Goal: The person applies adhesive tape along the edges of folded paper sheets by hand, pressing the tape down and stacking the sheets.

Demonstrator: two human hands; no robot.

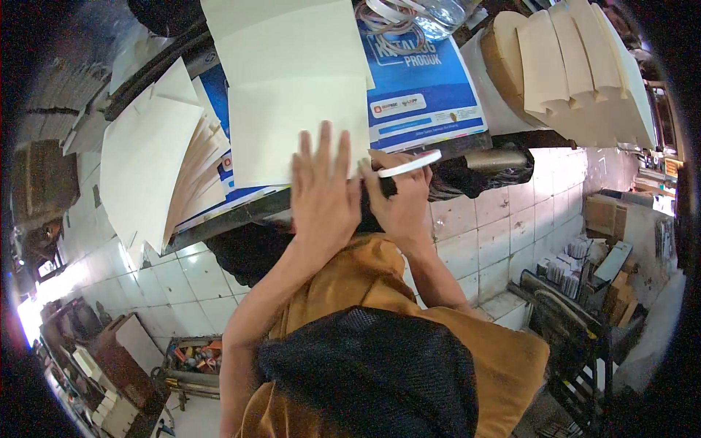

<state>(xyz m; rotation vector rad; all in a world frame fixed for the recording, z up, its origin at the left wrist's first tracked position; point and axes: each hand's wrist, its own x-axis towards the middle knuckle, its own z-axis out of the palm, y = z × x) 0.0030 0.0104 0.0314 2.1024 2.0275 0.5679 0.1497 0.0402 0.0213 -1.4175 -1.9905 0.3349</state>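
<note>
A cream paper sheet [296, 120] with a crease across it lies on the bench in front of me, bare side up. My left hand [323, 197] rests over its near edge, slightly blurred, fingers stretched out and holding nothing. Just right of it, my right hand [398, 201] is closed around a roll of narrow white tape [413, 165], close to the sheet's lower right corner. Beneath the sheet spreads a blue printed poster [427, 102].
Fanned cream sheets [150, 150] hang over the bench edge at left. Cream paper booklets [573, 62] are piled at right. Coiled white strips [387, 18] and a clear plastic object [442, 16] sit at the back. A dark metal frame [566, 328] stands on the tiled floor.
</note>
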